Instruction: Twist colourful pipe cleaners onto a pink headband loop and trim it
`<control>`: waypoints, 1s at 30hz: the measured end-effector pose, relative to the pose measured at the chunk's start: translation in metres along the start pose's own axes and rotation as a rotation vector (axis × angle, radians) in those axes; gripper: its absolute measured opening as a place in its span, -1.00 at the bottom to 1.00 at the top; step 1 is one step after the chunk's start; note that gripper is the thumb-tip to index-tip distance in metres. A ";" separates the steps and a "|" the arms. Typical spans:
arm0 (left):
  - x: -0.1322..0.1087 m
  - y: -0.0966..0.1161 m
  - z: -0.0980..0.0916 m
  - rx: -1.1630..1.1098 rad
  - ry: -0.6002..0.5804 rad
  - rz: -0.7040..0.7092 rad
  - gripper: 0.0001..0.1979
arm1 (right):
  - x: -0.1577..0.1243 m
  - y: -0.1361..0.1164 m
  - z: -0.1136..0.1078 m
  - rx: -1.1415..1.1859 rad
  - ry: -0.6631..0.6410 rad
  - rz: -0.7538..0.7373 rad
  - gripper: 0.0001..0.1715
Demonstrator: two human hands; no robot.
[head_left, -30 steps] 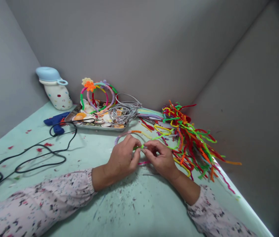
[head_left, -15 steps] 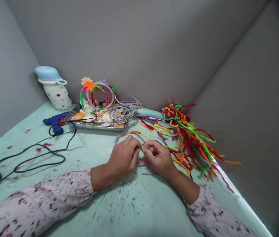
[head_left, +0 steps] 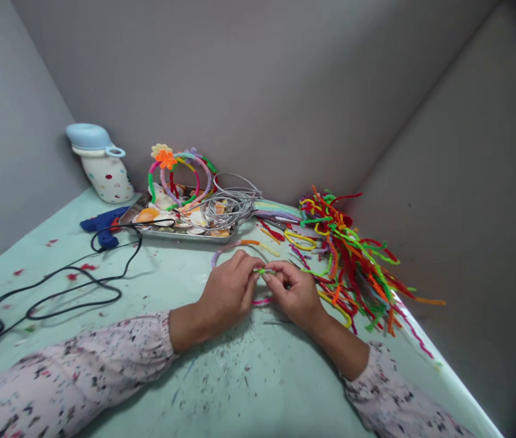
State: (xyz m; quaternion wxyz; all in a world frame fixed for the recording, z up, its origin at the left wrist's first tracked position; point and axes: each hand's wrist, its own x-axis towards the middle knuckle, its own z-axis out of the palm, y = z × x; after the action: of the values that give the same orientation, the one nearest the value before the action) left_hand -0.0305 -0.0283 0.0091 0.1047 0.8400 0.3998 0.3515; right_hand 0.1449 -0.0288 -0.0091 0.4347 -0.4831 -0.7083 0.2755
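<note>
My left hand [head_left: 228, 292] pinches one side of a small bright green piece [head_left: 262, 271] on a thin wire, near the middle of the view. On its other side, the fingertips of my right hand [head_left: 295, 293] are closed on the same piece. A ring wrapped in coloured fuzzy sections [head_left: 249, 243] runs behind and under my hands, showing purple, orange and yellow at the top and pink [head_left: 262, 301] below. My fingers cover part of it.
A metal tray [head_left: 185, 235] at the back holds shells, finished rings and coiled silver wire [head_left: 233, 207]. Left are a blue glue gun [head_left: 103, 223], its black cord and a bottle [head_left: 108, 176]. Right lie tangled pipe cleaners [head_left: 353, 255] and scissors [head_left: 301, 240].
More of the bright green piece shows between my fingertips, and it sits slightly further left. My hands have barely moved.
</note>
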 end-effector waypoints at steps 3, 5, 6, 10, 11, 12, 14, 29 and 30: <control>0.000 0.000 0.000 0.006 0.003 -0.003 -0.83 | 0.000 -0.001 -0.001 0.012 -0.033 0.017 -0.75; 0.000 0.001 0.000 0.014 0.005 0.001 -0.83 | 0.000 -0.002 -0.001 0.002 -0.035 0.012 -0.74; 0.000 0.001 0.000 0.020 0.004 0.003 -0.83 | 0.000 -0.003 -0.001 -0.013 -0.031 0.002 -0.74; 0.000 0.000 0.001 0.029 -0.007 0.007 -0.82 | 0.000 -0.007 -0.002 -0.115 -0.012 -0.057 -0.73; -0.001 -0.001 0.001 0.030 -0.009 0.006 -0.82 | 0.000 -0.007 -0.002 -0.140 -0.010 -0.070 -0.73; -0.001 -0.001 0.001 0.031 -0.010 0.004 -0.82 | 0.000 -0.008 -0.002 -0.161 -0.009 -0.078 -0.73; 0.000 -0.002 0.002 0.039 -0.011 -0.002 -0.82 | 0.000 -0.007 -0.002 -0.182 -0.002 -0.073 -0.72; 0.002 -0.004 0.002 0.006 0.048 -0.028 -0.81 | -0.004 -0.008 -0.002 -0.212 0.156 -0.149 -0.84; 0.002 -0.004 0.001 0.003 0.065 -0.036 -0.82 | -0.005 -0.008 -0.003 -0.215 0.145 -0.198 -0.86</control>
State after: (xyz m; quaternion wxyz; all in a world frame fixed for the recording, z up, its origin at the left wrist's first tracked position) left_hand -0.0313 -0.0240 0.0080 0.0968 0.8209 0.4186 0.3762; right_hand 0.1442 -0.0364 -0.0027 0.4555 -0.4732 -0.7447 0.1183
